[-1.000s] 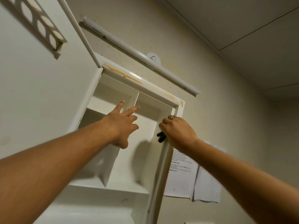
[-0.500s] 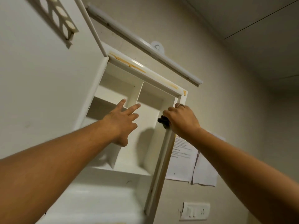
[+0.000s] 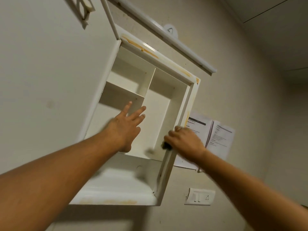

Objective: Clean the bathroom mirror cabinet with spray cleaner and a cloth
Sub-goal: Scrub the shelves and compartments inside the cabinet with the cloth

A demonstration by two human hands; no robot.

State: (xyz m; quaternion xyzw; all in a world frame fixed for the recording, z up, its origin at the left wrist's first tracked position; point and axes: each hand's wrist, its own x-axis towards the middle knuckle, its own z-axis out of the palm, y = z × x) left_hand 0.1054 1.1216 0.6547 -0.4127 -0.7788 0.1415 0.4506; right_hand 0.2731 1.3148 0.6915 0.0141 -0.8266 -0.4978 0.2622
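The white mirror cabinet (image 3: 160, 59) hangs open on the wall, door (image 3: 50, 80) swung left, the left hand (image 3: 125, 127) raised before its shelves, fingers spread and empty, the right hand (image 3: 185, 140) curled round a small dark object (image 3: 167, 146) at the right frame.

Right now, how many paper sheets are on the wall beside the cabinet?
2. One sheet, dark-headed, hangs right of the cabinet frame, partly behind the right hand holding a dark object; the second is beside it, further right. More may be hidden underneath.
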